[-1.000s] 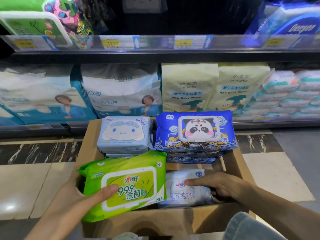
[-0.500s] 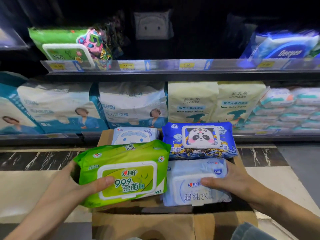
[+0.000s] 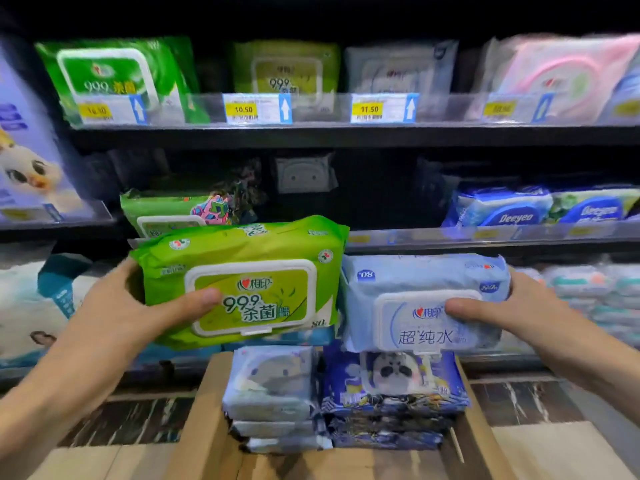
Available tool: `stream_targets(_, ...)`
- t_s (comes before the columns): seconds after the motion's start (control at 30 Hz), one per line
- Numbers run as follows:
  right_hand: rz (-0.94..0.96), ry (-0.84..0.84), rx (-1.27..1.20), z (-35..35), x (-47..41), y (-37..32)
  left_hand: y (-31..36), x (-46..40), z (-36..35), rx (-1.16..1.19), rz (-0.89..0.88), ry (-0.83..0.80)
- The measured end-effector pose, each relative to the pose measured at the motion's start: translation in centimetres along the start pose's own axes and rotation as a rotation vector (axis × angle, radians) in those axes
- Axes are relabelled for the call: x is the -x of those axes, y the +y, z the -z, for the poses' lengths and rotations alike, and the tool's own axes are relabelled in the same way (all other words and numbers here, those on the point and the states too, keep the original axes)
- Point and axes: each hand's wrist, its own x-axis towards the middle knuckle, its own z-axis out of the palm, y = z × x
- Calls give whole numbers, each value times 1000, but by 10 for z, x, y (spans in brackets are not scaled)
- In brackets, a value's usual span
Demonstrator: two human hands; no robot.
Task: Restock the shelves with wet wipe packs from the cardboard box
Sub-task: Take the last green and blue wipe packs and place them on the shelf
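My left hand (image 3: 138, 306) grips a green wet wipe pack (image 3: 242, 271) by its left end, thumb across the lid. My right hand (image 3: 512, 306) holds a pale blue wet wipe pack (image 3: 415, 282) by its right end. Both packs are lifted side by side in front of the middle shelf, above the cardboard box (image 3: 204, 427). Inside the box lie stacks of light blue character packs (image 3: 270, 382) and dark blue panda packs (image 3: 398, 386).
The top shelf (image 3: 346, 133) carries green, grey-blue and pink wipe packs behind price tags. On the middle shelf sit a green pack (image 3: 156, 206) at left and blue Deeyeo packs (image 3: 512, 209) at right, with a dark gap between. Diaper bags fill the lowest shelf.
Both hands have raised their packs out of the box to middle-shelf height. The view has tilted upward, so the top shelf now shows.
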Motion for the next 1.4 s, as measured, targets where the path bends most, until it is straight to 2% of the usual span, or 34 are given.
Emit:
stream_targets(0.17, 101, 87, -37, 13, -23, -42, 45, -45, 3, 37, -144, 71)
stream_targets(0.27, 141, 121, -36, 21, -30, -63, 71, -63, 3, 10, -254, 68)
stream_targets(0.4, 214, 171, -47, 29, -31, -84, 95, -85, 1, -48, -376, 140)
stream_targets(0.53, 264, 190, -23, 32, -31, -96, 116, -108, -8, 69, -534, 106)
stream_targets(0.7, 324, 183, -23, 33, -37, -109, 135, -147, -17, 65, -674, 77)
stream_targets(0.93, 332, 77, -76, 28, -39, -124, 129, -196, -29, -63, -740, 103)
stream_targets(1.07, 349, 79, -108, 21, -42, -126, 120, -217, -33, -173, -740, 143)
stream_targets(1.3, 356, 22, -114, 7, -50, -131, 123, -239, -26, -270, -742, 91)
stream_targets(1.4, 340, 12, -138, 3, -55, -129, 118, -235, -33, -280, -797, 157)
